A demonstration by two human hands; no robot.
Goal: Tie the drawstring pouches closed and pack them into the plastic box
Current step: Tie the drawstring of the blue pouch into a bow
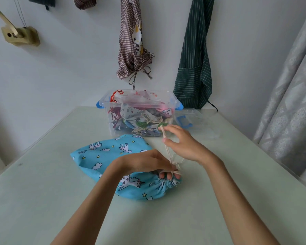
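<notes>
A pale green bench (42,183) with a smooth matte top meets a white wall hung with a striped green apron (194,59) and a checked cloth bag (132,41); grey patterned curtains (290,103) fall at the right. A clear plastic box (140,105) with blue latches stands at the far middle, full of cloth pouches. Nearer lies a soft blue unicorn-print pouch (104,156), its neck gathered. The left hand (148,163) grips that neck. The right hand (182,142) pinches the cream drawstring (167,147), pulled taut upward.
</notes>
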